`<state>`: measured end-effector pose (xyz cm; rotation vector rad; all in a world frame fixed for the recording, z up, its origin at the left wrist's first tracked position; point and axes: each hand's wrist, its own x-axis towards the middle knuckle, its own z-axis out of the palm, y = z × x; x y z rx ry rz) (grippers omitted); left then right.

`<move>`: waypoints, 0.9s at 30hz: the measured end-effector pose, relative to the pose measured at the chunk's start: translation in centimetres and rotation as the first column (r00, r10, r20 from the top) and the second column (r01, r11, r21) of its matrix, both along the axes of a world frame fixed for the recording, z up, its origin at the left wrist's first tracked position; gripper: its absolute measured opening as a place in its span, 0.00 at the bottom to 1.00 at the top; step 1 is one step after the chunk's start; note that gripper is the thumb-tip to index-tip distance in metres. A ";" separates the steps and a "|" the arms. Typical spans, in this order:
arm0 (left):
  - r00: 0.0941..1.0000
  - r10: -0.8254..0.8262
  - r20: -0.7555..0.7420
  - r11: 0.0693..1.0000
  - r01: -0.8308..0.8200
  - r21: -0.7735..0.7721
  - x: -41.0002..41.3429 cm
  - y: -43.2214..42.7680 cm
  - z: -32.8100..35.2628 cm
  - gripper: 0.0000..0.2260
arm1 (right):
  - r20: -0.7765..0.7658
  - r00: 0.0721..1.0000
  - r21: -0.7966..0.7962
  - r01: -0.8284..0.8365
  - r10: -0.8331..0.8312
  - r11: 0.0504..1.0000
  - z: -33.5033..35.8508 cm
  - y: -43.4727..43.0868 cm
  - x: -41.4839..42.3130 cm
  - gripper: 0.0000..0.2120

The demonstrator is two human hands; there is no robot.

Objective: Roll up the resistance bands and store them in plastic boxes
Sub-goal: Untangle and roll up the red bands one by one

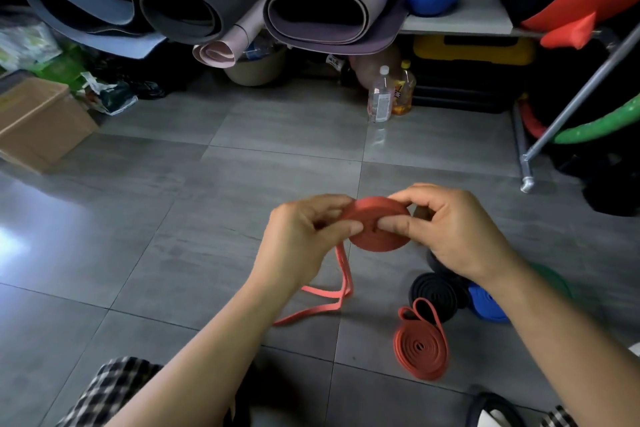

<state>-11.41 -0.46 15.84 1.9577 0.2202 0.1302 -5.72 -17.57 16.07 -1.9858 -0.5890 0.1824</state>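
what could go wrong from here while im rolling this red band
1. The red coil is held only by the left hand and right hand pinching it; a slip could let it spring open.
2. Its loose tail lies doubled on the floor and may twist as it winds in.
3. The finished red roll nearby has a slack outer loop, so this one may loosen too once set down.
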 end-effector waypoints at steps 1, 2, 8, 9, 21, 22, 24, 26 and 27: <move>1.000 0.015 -0.012 0.989 -0.017 -0.147 0.1 0.1 0.3 0.10 | -0.077 0.997 0.107 0.033 -0.024 0.994 0.2 0.0 -0.1 0.08; 1.000 0.010 -0.016 0.970 -0.013 -0.241 0.2 0.1 0.5 0.10 | -0.149 0.988 0.196 0.071 -0.042 0.978 0.4 0.0 -0.1 0.08; 1.000 -0.008 0.007 0.922 0.010 -0.387 0.3 -0.4 0.9 0.08 | -0.399 0.916 0.511 0.267 -0.049 0.817 0.3 0.6 -0.3 0.11; 1.000 -0.002 0.015 0.921 0.008 -0.389 0.3 -0.6 0.9 0.08 | -0.411 0.911 0.542 0.286 -0.048 0.790 0.2 0.8 -0.4 0.13; 0.996 0.088 -0.018 0.893 -0.087 -0.442 0.2 -1.2 0.7 0.08 | -0.645 0.759 0.548 0.380 0.087 0.745 -1.7 2.1 -1.5 0.11; 0.996 0.084 0.009 0.954 -0.078 -0.290 0.3 -0.7 0.6 0.08 | -0.566 0.825 0.437 0.289 0.011 0.852 -1.5 1.4 -0.9 0.13; 0.996 -0.001 0.087 0.982 -0.016 0.190 0.4 0.2 0.3 0.03 | -0.229 0.967 0.081 0.138 -0.116 0.987 -0.7 0.0 0.1 0.19; 0.989 -0.128 0.077 0.860 0.072 0.505 0.1 0.4 -0.3 0.06 | 0.067 0.998 -0.214 -0.001 0.016 0.977 -0.2 -0.6 0.4 0.23; 0.984 -0.170 0.046 0.840 0.120 0.529 -0.2 0.1 -0.5 0.07 | 0.112 0.987 -0.298 -0.075 0.113 0.952 -0.1 -0.5 0.2 0.21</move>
